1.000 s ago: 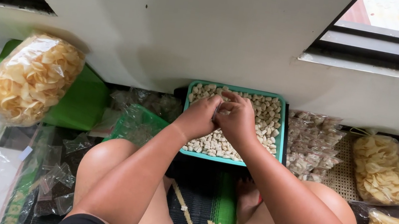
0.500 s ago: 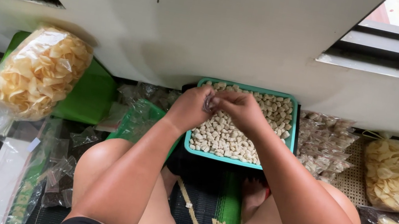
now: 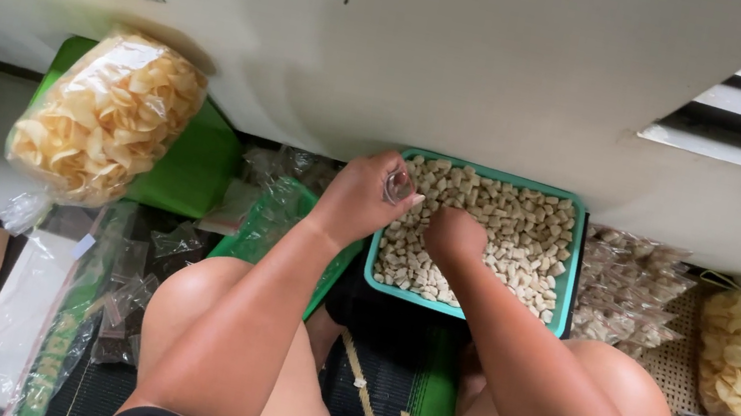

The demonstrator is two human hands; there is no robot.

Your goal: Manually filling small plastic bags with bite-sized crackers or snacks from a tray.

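Teal tray (image 3: 563, 303) of pale crackers (image 3: 507, 237) lies at the wall's foot, long axis left to right. Your left hand (image 3: 371, 195) pinches a small clear bag (image 3: 399, 186) over its left edge; your right hand (image 3: 453, 235), nearer, curls closed onto the crackers.

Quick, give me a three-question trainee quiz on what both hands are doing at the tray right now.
1. True or false: the right hand rests in the teal plastic tray of pale cracker pieces.
2. What does the left hand hold?
A. small clear plastic bag
B. spoon
C. scissors
3. The large clear bag of yellow chips lies on which side of the tray?

Key: 1 true. 2 A. 3 the person's left.
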